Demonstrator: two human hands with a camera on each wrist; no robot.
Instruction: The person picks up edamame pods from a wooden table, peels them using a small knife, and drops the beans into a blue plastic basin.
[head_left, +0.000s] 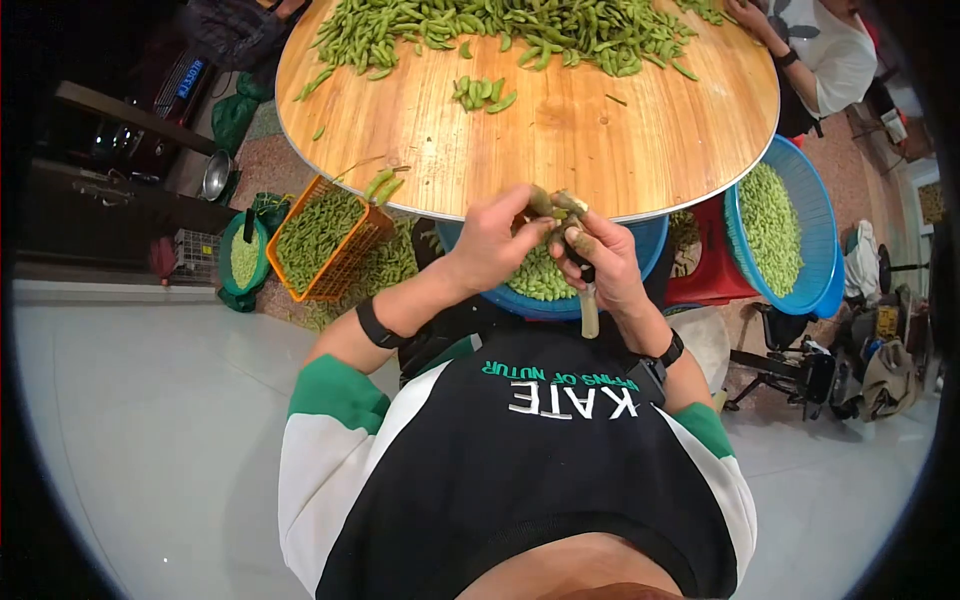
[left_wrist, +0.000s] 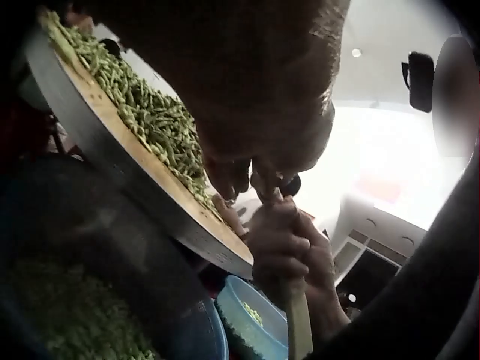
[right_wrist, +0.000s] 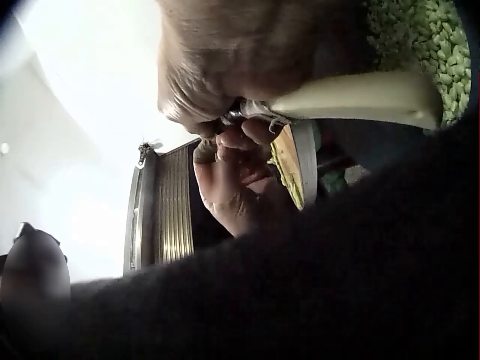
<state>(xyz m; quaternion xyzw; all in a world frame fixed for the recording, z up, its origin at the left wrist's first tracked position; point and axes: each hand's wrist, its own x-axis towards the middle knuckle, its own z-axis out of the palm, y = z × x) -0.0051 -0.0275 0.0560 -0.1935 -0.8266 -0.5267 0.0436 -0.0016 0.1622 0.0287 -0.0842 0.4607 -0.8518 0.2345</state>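
Note:
In the head view my right hand (head_left: 612, 262) grips a small knife by its pale handle (head_left: 590, 312), which points down toward my body. The blade is mostly hidden among the fingers. My left hand (head_left: 495, 240) meets it at the fingertips, pinching a green soybean pod (head_left: 560, 213) that the fingers largely cover. Fingertips of both hands look stained dark green. The right wrist view shows the knife handle (right_wrist: 360, 101) sticking out of the right fist, with the left fingers curled close by. Below both hands sits a blue basin (head_left: 500, 298) of shelled green beans (head_left: 540, 275).
A round wooden table (head_left: 560, 150) carries a heap of soybean pods (head_left: 500, 25) and a few loose ones. An orange crate (head_left: 345, 262) of pods stands left. At right is a blue basket (head_left: 735, 225) of shelled beans. Another person (head_left: 835, 60) is across the table.

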